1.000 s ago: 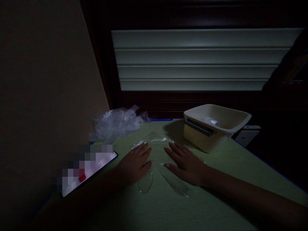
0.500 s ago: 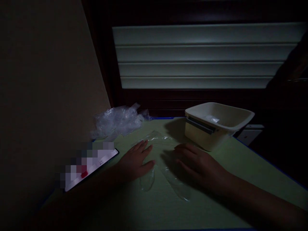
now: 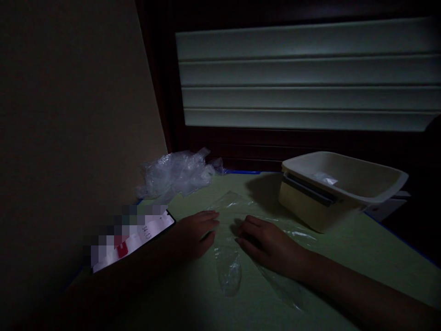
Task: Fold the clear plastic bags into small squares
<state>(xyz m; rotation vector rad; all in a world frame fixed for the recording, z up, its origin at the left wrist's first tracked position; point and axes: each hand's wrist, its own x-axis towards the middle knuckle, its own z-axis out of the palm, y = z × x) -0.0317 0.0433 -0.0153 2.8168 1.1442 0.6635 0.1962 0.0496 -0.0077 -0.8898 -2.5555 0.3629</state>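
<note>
A thin, clear plastic piece (image 3: pixel 229 276) lies spread on the green table top, with rounded strip-like ends toward me; whether it is a bag or a glove I cannot tell. My left hand (image 3: pixel 198 232) rests at its left side, fingers stretched to the right and thumb apart. On its right part lies my right hand (image 3: pixel 268 241), the fingers bent a little and the thumb apart from them. Both hands partly cover the plastic. A crumpled heap of clear plastic (image 3: pixel 177 172) sits at the back left.
A cream bin (image 3: pixel 303 207) with a grey handle stands at the back right, a bit of clear plastic inside. Left of my forearm lies a lit phone (image 3: pixel 148 230). The green table (image 3: pixel 344 266) meets a wall on the left and a slatted panel behind.
The view has swung left, so the bin appears farther right. My right hand has moved left toward my left hand, its fingers more bent. More plastic shows to the right.
</note>
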